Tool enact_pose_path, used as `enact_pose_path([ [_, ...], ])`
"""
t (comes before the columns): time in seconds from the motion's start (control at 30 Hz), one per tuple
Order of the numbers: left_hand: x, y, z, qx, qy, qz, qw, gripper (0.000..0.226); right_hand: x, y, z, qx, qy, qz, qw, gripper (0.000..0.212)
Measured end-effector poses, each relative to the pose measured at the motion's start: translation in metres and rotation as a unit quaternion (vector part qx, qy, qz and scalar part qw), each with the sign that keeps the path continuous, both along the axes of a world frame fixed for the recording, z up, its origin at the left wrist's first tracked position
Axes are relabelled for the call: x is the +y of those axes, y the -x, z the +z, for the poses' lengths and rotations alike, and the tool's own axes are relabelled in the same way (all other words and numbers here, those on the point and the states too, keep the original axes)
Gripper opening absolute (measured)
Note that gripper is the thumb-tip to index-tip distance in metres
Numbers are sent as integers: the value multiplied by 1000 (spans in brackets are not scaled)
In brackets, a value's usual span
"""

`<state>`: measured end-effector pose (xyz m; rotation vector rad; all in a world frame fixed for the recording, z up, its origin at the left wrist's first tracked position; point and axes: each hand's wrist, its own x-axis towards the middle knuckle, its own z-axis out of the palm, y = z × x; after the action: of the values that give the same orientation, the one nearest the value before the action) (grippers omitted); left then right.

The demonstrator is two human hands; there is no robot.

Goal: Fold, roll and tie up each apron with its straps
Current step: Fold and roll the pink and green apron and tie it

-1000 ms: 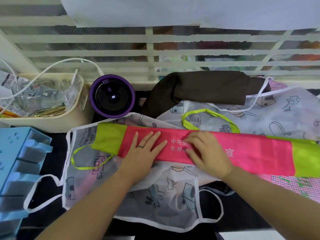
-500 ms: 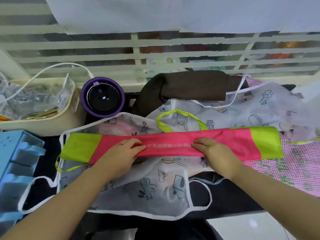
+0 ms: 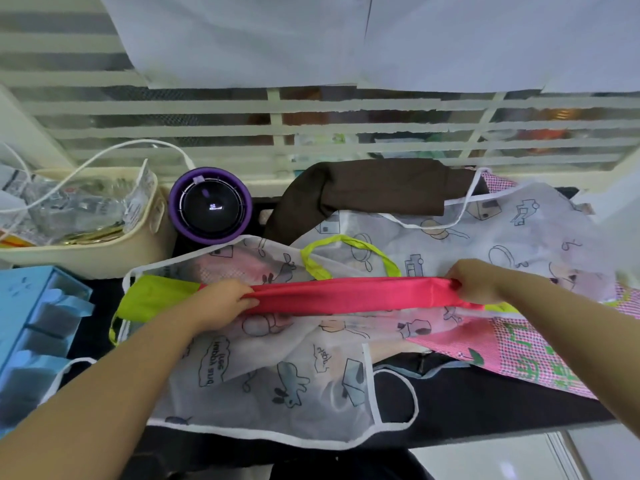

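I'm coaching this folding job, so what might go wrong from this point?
The left hand and right hand grip the folded pink apron far apart; its unsupported middle may fall open. The white printed apron directly underneath may get dragged along. The loose green strap loop could get rolled inside.

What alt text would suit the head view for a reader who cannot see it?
The left hand and right hand grip a pink apron folded into a narrow band, over white printed aprons. A brown cloth and a round purple device sit behind.
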<state>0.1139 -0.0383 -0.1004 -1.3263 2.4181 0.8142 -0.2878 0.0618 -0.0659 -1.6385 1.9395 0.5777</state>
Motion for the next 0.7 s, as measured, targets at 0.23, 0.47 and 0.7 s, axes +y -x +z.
enact_pose_path([
  [0.23,-27,-40,2,-71,-6,33,997,33,4,21,-22,69,13,-23,997,31],
  [0.47,-24,-66,0,-225,87,76,967,34,5,13,-40,148,-1,-74,986,29],
  [0.7,15,-40,-33,-147,351,104,919,28,8,1,-44,228,13,-44,973,31],
])
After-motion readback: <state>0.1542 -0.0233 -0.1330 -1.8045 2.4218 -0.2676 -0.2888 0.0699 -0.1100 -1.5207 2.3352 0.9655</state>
